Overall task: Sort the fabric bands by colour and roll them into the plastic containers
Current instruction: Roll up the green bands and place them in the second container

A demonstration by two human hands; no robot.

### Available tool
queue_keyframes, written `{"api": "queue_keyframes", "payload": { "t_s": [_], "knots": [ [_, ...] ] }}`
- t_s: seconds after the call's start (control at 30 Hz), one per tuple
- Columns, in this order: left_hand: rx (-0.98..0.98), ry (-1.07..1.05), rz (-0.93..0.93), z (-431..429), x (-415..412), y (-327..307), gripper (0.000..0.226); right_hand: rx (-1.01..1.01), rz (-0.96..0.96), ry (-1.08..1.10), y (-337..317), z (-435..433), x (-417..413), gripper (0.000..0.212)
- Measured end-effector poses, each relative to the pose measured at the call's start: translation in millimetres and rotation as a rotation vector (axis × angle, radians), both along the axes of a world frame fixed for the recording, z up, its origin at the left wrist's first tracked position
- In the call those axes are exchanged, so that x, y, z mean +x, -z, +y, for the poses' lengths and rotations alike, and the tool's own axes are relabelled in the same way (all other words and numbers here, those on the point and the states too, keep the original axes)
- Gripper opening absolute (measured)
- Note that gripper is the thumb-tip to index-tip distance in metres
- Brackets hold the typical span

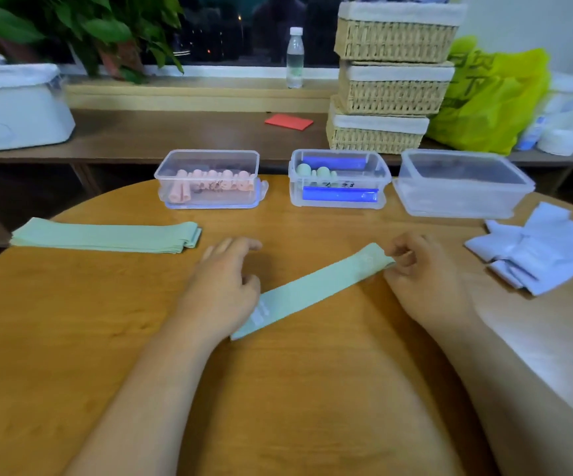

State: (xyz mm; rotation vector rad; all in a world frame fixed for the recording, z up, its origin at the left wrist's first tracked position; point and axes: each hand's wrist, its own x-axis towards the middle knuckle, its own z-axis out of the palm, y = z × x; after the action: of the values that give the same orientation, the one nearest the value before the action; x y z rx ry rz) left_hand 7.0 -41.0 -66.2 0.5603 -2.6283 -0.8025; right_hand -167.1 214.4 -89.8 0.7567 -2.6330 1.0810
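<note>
A light green fabric band (316, 286) lies flat and slantwise on the round wooden table (72, 338). My right hand (422, 280) pinches its far right end. My left hand (223, 286) rests over its near left end, fingers relaxed and spread. A stack of green bands (106, 235) lies at the left. Three clear plastic containers stand behind: the left one (209, 178) holds pink rolls, the middle one (338, 178) holds a few green rolls between blue clips, the right one (460, 183) looks empty.
White folded bands (546, 249) lie at the table's right edge. Behind, a bench carries stacked wicker baskets (391, 80), a yellow-green bag (491, 94), a water bottle (294, 56), a red card (288, 121) and a white box (13, 104).
</note>
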Motion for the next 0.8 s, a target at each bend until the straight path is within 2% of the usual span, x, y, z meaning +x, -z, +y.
{"api": "queue_keyframes", "payload": {
  "t_s": [0.1,0.17,0.23,0.37,0.57,0.7,0.8],
  "knots": [
    [0.065,-0.028,-0.061,-0.5,2.8,-1.1,0.045,0.064,-0.038,-0.112,-0.3,-8.0,14.6,0.016],
    [0.115,-0.009,-0.077,-0.5,2.4,1.1,0.037,0.143,-0.030,-0.176,2.5,-15.1,18.9,0.014],
    [0.135,0.037,-0.102,3.3,2.8,2.4,0.033,0.145,-0.032,-0.213,3.2,-20.8,15.3,0.018],
    [0.196,0.222,-0.167,17.7,4.1,-1.4,0.042,0.106,-0.139,-0.374,2.4,-27.5,11.4,0.038],
    [0.243,0.351,-0.212,30.0,8.5,-3.9,0.048,0.114,-0.103,-0.280,4.3,-27.0,9.8,0.030],
    [0.275,0.425,-0.156,36.7,19.7,0.1,0.044,0.150,-0.135,-0.339,1.2,-23.9,17.2,0.030],
    [0.277,0.470,-0.083,42.4,31.0,7.5,0.038,0.062,-0.160,-0.344,0.7,-18.1,32.8,0.029]
  ]
}}
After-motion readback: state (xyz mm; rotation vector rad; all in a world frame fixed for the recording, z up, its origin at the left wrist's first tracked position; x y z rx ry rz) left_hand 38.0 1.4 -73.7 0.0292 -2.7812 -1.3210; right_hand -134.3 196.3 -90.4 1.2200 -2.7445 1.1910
